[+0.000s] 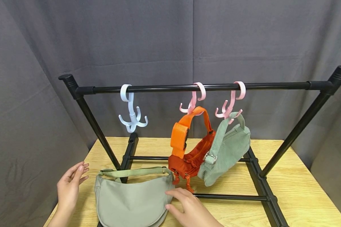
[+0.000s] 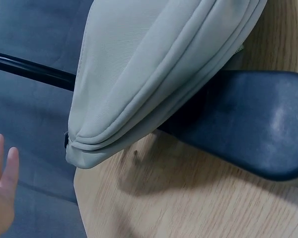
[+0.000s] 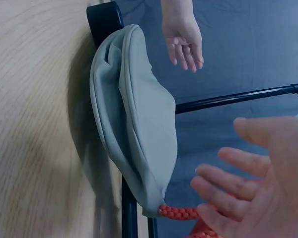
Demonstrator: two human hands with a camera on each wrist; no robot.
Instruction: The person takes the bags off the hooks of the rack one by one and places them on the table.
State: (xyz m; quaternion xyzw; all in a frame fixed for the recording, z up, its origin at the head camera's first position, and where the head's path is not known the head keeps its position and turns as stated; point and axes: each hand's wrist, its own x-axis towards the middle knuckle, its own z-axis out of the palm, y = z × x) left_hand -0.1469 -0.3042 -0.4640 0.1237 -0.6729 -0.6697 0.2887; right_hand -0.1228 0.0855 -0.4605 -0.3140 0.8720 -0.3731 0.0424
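So the gray bag (image 1: 134, 198) is at the near left, upright, right at the rack's left foot (image 2: 258, 124), with its lighter green strap (image 1: 136, 172) lying along the top; can't tell exactly what's taking its weight. Both hands are basically let go here. The left hand (image 1: 68, 186) is up just left of the bag, fingers loose, clearly apart from it. The right hand (image 1: 191, 206) is at the bag's right end, fingers spread and not gripping anything, though I honestly can't tell if a fingertip is brushing the fabric. Just past that end there's an orange cord (image 3: 179, 212) dangling off the orange bag (image 1: 184, 164), which hangs by its strap from the left pink hook (image 1: 192, 102). Right next to it, a green corduroy bag (image 1: 230, 151) hangs tilted from the right pink hook (image 1: 229, 102). Over on the left of the same top bar (image 1: 159, 88) there's a pale blue hook (image 1: 132, 113). The black rack (image 1: 296, 129) stands on a light wood bench (image 1: 295, 176), with a gray curtain (image 1: 159, 41) at the far side.
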